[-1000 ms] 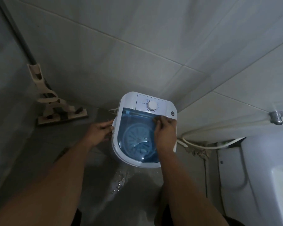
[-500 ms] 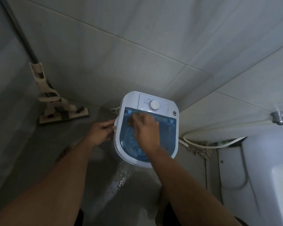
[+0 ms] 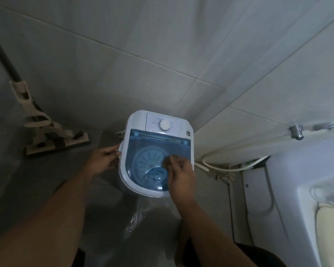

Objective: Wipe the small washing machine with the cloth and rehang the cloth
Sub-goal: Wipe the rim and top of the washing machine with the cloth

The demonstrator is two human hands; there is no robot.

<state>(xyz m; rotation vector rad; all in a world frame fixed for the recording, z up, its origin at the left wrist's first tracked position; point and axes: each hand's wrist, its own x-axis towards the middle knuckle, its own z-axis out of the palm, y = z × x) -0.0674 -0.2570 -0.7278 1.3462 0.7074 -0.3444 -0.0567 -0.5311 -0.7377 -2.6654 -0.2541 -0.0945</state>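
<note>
Small washing machine (image 3: 158, 143), white with a translucent blue lid (image 3: 152, 151), standing on the wet floor (image 3: 96, 218) at centre frame, against the tiled wall (image 3: 162, 64). Right hand (image 3: 178, 174) lies on the lid's lower right, fingers (image 3: 174, 160) curled and pinching a small brownish cloth (image 3: 167, 160) against the lid. Left hand (image 3: 103, 158) grips the machine's left edge, fingers bent round it. White dial (image 3: 164, 124) at the top of the machine. Mop (image 3: 46, 130) leans at left of frame; white hose (image 3: 229, 166) and white fixture (image 3: 307, 189) at right.
</note>
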